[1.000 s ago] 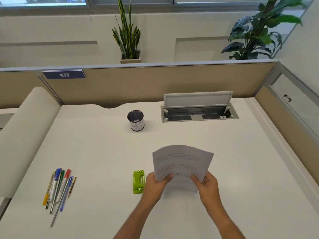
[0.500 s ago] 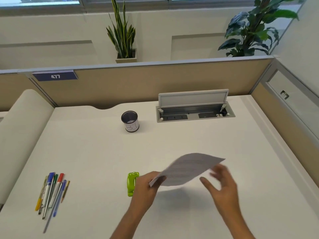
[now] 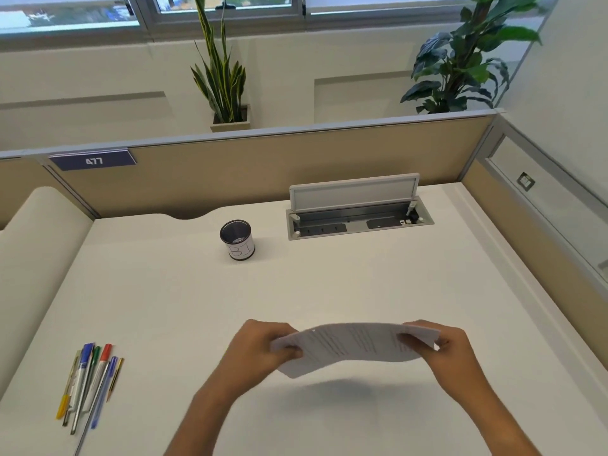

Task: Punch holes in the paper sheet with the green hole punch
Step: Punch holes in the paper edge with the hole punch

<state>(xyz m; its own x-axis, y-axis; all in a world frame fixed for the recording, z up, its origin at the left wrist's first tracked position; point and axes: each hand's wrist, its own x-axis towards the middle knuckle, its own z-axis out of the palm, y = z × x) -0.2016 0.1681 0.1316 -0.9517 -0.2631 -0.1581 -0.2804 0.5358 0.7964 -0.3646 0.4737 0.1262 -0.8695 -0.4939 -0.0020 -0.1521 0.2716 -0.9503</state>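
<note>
Above bare desk [image 3: 362,284], paper sheet [image 3: 348,347] bowed, hand [image 3: 260,347] and hand [image 3: 450,348] pinching ends

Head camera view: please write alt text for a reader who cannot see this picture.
Two bare hands, left hand and right hand, hold a printed paper sheet by its ends above a white desk. A bundle of pens lies at the left; a pen cup stands farther back. The green hole punch is not visible.

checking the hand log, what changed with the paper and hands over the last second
The right hand let go, then regripped the paper sheet at its right end; the sheet turned from upright to flat and sideways. The left hand kept hold and now hides the punch. Pens and cup unchanged.
</note>
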